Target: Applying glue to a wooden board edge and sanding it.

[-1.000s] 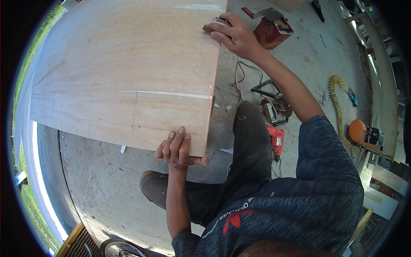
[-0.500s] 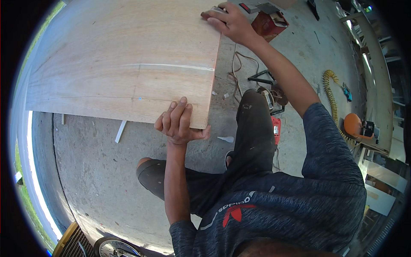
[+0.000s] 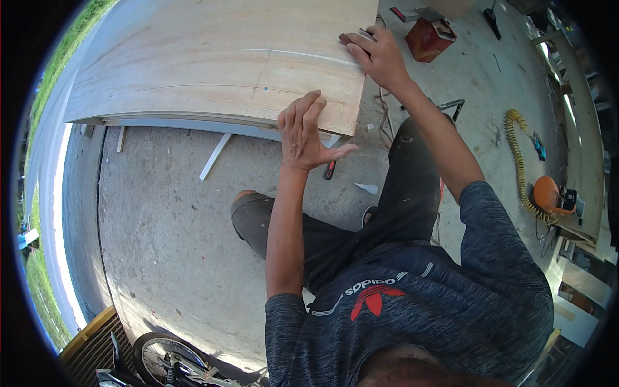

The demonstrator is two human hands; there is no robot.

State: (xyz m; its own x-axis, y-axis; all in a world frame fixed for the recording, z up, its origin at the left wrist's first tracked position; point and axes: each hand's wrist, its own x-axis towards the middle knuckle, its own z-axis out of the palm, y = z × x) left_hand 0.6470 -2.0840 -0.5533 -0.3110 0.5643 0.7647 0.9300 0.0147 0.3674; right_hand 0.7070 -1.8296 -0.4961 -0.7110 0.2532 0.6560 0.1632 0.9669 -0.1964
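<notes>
A large pale plywood panel [image 3: 187, 58] lies across the top of a low wooden frame, with a white stripe and a thin pencil line along it. My left hand [image 3: 304, 132] is at the panel's near edge by the right corner. Its fingers are apart and the thumb points right; whether the fingertips touch the wood I cannot tell. My right hand [image 3: 385, 58] is closed round a small hand-sized block [image 3: 347, 39] at the panel's right edge. Only the block's brown end shows; my fingers hide the rest.
Several things lie on the concrete floor: a red box [image 3: 429, 40], a white strip [image 3: 215, 157], a white nozzle [image 3: 366, 188] and a red-black tool [image 3: 330, 169]. Farther right are a coiled yellow hose [image 3: 516, 155] and an orange machine [image 3: 547, 193]. A motorcycle wheel [image 3: 169, 358] is lower left.
The view has shifted, showing more of the frame beneath the panel. My right hand has come nearer along the right edge with the block. My left hand's grip on the corner has loosened.
</notes>
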